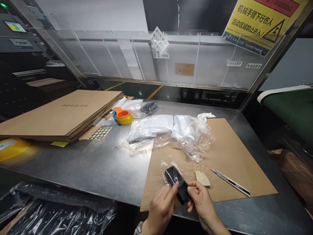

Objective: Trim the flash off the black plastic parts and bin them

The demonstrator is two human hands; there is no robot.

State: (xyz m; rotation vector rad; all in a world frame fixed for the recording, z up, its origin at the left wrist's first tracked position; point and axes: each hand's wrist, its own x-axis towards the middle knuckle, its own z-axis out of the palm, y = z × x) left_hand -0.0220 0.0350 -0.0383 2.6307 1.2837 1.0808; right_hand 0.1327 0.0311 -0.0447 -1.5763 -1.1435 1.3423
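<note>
My left hand (161, 205) and right hand (201, 199) hold a black, block-shaped object (176, 182), partly in clear plastic film (167, 165), above a flat brown cardboard sheet (241, 156). Caution: slick film may let it slip if my fingertips relax. A slim black-and-silver utility knife (231, 183) lies near my right hand; sweeping outward risks a cut if its blade is exposed.

"Where can a hand pass?"
"Over the grey metal tabletop (97, 169), left of the flat brown cardboard sheet (234, 143)."
"And across the sheet?"
"Beyond the slim silver-and-black cutter (230, 182). Beside that, a beige wedge-shaped piece (202, 178) stands in the way; white packets in crumpled clear plastic (156, 125) block the back left."
</note>
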